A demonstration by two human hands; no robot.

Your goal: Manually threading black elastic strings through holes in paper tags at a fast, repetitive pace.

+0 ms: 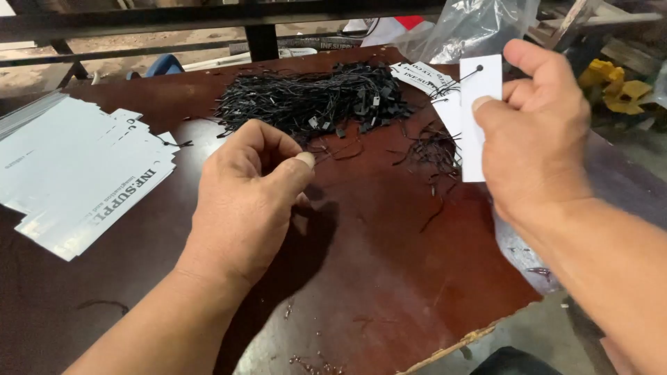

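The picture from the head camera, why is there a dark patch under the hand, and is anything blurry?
Head view: the left hand casts a dark shadow on the brown table; the stacked white tags shine with soft glare; the right hand and its white tag look sharp.

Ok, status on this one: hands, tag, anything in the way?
Right hand holds white tag. Left hand pinches black string. String pile behind, nothing blocking.

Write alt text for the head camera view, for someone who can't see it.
The right hand holds up a white paper tag while the left hand pinches a thin black string. Between them a pile of black strings lies on a dark red table, with a stack of white tags at left.
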